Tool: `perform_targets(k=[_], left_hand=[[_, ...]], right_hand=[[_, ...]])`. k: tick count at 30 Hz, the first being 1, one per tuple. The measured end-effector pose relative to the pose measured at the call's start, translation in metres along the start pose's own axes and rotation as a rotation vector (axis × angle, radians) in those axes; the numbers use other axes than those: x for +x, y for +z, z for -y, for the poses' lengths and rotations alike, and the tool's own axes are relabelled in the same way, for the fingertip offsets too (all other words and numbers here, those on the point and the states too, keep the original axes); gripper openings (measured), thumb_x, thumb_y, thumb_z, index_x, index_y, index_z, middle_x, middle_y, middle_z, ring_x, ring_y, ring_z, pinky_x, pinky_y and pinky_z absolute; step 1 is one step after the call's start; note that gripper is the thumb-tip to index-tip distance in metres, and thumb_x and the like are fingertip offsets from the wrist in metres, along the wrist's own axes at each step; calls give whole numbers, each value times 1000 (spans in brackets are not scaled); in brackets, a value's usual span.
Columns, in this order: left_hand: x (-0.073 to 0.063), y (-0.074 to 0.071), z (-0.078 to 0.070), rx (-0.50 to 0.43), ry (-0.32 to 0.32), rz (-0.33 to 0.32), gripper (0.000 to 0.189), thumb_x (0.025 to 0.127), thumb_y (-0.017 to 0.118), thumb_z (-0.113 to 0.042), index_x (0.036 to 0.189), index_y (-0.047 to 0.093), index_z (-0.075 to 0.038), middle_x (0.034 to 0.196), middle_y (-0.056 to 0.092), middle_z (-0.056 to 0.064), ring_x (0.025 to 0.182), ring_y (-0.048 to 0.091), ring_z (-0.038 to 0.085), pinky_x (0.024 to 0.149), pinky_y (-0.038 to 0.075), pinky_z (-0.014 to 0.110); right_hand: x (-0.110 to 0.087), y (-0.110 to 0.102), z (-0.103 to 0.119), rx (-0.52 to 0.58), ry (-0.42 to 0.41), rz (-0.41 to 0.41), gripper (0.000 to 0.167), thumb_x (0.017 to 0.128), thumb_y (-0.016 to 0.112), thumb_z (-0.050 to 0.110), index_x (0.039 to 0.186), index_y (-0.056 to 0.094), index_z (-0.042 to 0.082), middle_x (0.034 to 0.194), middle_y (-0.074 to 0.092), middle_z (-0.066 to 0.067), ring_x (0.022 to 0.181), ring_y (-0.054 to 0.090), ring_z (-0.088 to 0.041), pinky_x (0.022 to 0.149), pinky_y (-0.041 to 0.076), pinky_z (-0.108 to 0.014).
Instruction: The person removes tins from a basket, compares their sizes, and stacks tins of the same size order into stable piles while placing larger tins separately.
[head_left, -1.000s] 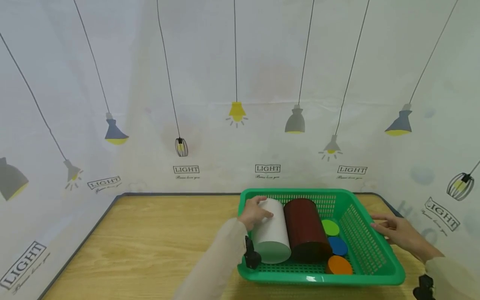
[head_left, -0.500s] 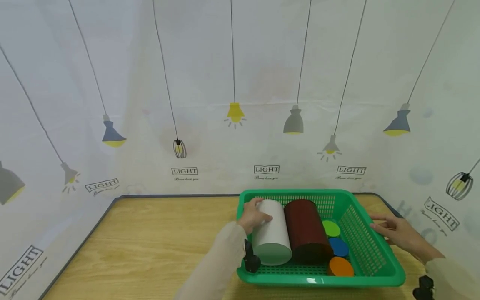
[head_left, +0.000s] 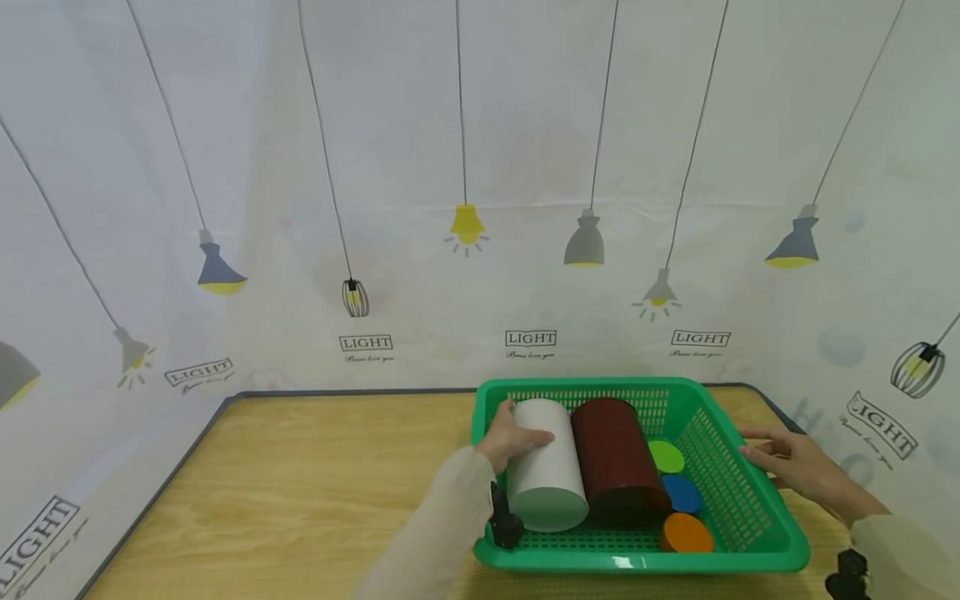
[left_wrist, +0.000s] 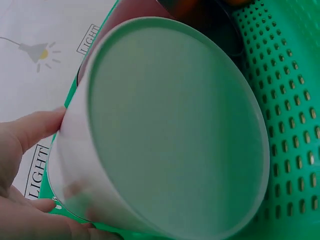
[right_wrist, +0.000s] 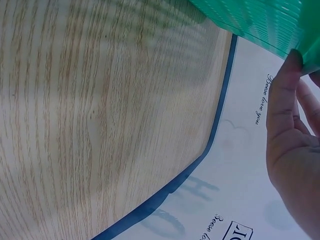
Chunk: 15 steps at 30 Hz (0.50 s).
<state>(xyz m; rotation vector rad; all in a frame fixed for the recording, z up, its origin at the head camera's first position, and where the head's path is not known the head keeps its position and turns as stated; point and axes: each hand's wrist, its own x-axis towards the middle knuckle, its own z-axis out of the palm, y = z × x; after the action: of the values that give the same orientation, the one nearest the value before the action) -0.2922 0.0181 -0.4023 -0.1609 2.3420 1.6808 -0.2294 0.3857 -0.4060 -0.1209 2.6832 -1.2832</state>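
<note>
White cylinder (head_left: 551, 467) lies on its side within the left part of a green basket (head_left: 720, 562), where a person's left hand (head_left: 513, 437) holds it in a wide grip, thumb on its upper surface and fingers toward the basket's left wall. The cylinder sits slightly farther right in the basket than a second earlier, and the hand's fingers now reach less over its top. Just beside it, near the basket's middle, a dark red cylinder (head_left: 619, 454) also rests a touch farther right, as do the lime green disc (head_left: 666, 457), blue disc (head_left: 682, 495) and orange disc (head_left: 687, 533), ranged from the basket's back to its front. That shared shift suggests the load is being adjusted inside the basket, not lifted out. At the basket's right rim, the right hand (head_left: 810, 471), barely altered, holds on with thumb and fingers, apparently to steady it. Some details stay obscure: the left fingertips' full reach toward the basket's left wall; whether the white cylinder's pale near end is lid or base; the dark red cylinder's near end, lost in shadow; and the right hand's fingers below the basket's rim, partly cut off in the right wrist view.
</note>
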Motion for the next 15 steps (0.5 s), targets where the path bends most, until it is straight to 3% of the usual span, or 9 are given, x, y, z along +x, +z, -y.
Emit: perform_targets(k=[9, 15], left_hand=[[-1, 2, 6, 13, -45, 102, 101, 74, 71, -30, 141, 1, -3, 119, 38, 24, 105, 44, 39, 83, 39, 53], [2, 3, 7, 49, -68, 122, 106, 73, 70, -36, 140, -4, 0, 122, 35, 25, 110, 41, 39, 87, 37, 52]], right_hand=[[1, 0, -1, -5, 1, -8, 60, 93, 47, 30, 131, 28, -12, 107, 53, -27, 92, 56, -31, 68, 50, -40], [0, 0, -3, 8, 1, -5, 59, 93, 46, 28, 131, 27, -13, 107, 54, -26, 90, 56, -29, 68, 50, -39]])
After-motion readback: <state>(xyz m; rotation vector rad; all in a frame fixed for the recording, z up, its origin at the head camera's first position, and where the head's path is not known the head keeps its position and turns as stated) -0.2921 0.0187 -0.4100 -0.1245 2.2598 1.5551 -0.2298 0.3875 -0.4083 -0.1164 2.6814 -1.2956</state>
